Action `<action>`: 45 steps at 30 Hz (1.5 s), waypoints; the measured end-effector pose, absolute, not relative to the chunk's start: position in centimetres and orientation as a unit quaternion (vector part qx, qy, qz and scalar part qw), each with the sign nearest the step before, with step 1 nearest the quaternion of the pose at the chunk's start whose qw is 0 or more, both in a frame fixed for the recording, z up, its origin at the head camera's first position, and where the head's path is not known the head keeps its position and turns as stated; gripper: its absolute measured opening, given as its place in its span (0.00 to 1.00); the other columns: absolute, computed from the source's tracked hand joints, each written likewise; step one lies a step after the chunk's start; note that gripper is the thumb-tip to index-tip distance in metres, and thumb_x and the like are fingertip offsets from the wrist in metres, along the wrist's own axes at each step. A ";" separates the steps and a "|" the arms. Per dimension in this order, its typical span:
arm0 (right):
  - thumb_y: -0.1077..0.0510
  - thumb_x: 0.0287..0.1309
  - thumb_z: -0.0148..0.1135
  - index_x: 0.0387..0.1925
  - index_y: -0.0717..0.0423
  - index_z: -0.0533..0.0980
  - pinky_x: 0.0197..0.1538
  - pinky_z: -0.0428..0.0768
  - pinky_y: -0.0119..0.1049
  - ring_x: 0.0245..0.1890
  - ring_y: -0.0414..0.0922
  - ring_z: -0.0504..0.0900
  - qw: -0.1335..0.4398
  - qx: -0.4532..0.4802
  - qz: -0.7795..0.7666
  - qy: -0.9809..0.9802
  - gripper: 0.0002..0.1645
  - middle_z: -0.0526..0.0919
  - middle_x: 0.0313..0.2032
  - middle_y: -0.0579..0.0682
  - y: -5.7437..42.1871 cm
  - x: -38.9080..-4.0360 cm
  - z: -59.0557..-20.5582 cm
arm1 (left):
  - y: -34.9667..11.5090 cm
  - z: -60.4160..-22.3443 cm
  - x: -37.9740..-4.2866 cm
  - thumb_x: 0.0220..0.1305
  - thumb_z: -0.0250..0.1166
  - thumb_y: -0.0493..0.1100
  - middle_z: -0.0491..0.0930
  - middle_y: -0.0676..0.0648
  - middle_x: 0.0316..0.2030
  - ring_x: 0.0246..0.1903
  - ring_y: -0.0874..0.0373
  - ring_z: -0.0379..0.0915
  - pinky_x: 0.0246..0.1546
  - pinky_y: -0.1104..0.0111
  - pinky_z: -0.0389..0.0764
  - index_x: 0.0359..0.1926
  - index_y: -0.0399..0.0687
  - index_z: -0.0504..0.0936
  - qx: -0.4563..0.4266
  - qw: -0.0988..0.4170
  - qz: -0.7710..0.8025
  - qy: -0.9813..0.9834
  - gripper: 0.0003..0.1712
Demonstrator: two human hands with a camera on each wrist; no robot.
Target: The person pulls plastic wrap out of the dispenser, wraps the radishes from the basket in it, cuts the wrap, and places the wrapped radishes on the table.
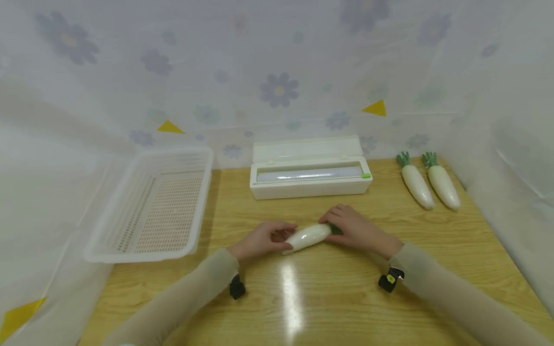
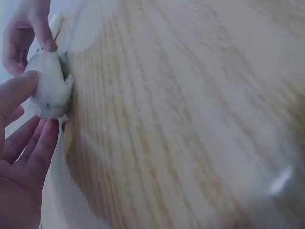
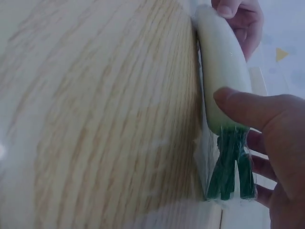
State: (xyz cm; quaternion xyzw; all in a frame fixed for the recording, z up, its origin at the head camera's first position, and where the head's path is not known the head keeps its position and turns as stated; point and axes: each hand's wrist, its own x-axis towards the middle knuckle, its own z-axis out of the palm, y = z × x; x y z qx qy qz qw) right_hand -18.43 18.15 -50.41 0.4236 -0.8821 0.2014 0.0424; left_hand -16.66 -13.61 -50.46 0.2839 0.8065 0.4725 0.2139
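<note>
A white daikon radish (image 1: 308,236) with green leaf stubs lies slantwise on the wooden table, leaves to the right. My left hand (image 1: 259,240) holds its tapered end, thumb on the near side and fingers beyond. At the leafy end, my right hand (image 1: 357,230) grips the radish, partly covering the green. Clear film wraps the radish (image 3: 224,67) in the right wrist view, crinkled around the leaf stubs, with the right thumb (image 3: 238,105) on its body. In the left wrist view, loose film wrinkles at the radish's tip (image 2: 50,98) between the left thumb and fingers.
Behind the hands stands an open white box (image 1: 309,190) with a roll of film (image 1: 309,174) inside. At the left is a white perforated basket (image 1: 200,211). Two more daikon radishes (image 1: 417,186) lie side by side at the back right. Flowered sheeting (image 1: 207,62) surrounds the table (image 1: 346,307).
</note>
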 end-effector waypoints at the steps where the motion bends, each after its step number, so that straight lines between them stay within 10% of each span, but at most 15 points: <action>1: 0.49 0.59 0.77 0.56 0.53 0.80 0.64 0.74 0.56 0.58 0.55 0.78 0.055 0.425 0.201 -0.881 0.26 0.84 0.52 0.50 18.1 -18.4 -50.5 | -13.5 -50.4 -16.6 0.67 0.74 0.40 0.81 0.46 0.61 0.50 0.59 0.80 0.53 0.69 0.82 0.72 0.45 0.75 0.284 0.218 0.470 0.807 0.35; 6: 0.52 0.57 0.79 0.59 0.57 0.78 0.68 0.69 0.60 0.63 0.62 0.74 0.099 0.397 0.214 -0.887 0.31 0.82 0.55 0.56 17.7 -17.7 -50.1 | -12.9 -50.5 -16.1 0.67 0.73 0.39 0.81 0.44 0.61 0.48 0.61 0.79 0.50 0.70 0.83 0.76 0.44 0.70 0.290 0.226 0.471 0.802 0.39; 13: 0.56 0.68 0.69 0.35 0.50 0.84 0.35 0.78 0.35 0.30 0.37 0.76 0.023 0.291 0.332 -0.897 0.04 0.83 0.29 0.39 17.1 -16.1 -49.4 | -12.5 -51.1 -15.5 0.67 0.73 0.40 0.81 0.44 0.60 0.47 0.62 0.78 0.49 0.71 0.83 0.74 0.43 0.72 0.287 0.215 0.471 0.806 0.37; 24: 0.55 0.69 0.68 0.40 0.54 0.78 0.35 0.79 0.32 0.31 0.38 0.77 -0.067 0.212 0.401 -0.889 0.08 0.82 0.32 0.43 16.3 -15.5 -49.9 | -10.4 -51.4 -14.0 0.65 0.75 0.45 0.83 0.47 0.47 0.40 0.64 0.81 0.43 0.71 0.85 0.78 0.42 0.65 0.292 0.212 0.479 0.801 0.45; 32: 0.53 0.71 0.66 0.49 0.61 0.76 0.34 0.79 0.32 0.30 0.38 0.80 -0.057 0.169 0.392 -0.902 0.16 0.85 0.33 0.47 16.0 -15.3 -49.7 | -7.9 -51.3 -12.0 0.78 0.58 0.39 0.84 0.40 0.49 0.42 0.62 0.83 0.46 0.73 0.83 0.74 0.31 0.67 0.246 0.152 0.501 0.816 0.29; 45: 0.35 0.67 0.65 0.46 0.66 0.79 0.28 0.76 0.36 0.25 0.40 0.77 -0.064 0.132 0.312 -0.939 0.34 0.83 0.27 0.47 15.9 -15.0 -48.9 | -6.2 -51.6 -11.4 0.75 0.55 0.30 0.79 0.39 0.64 0.53 0.55 0.84 0.52 0.74 0.82 0.77 0.38 0.65 0.234 0.166 0.542 0.790 0.31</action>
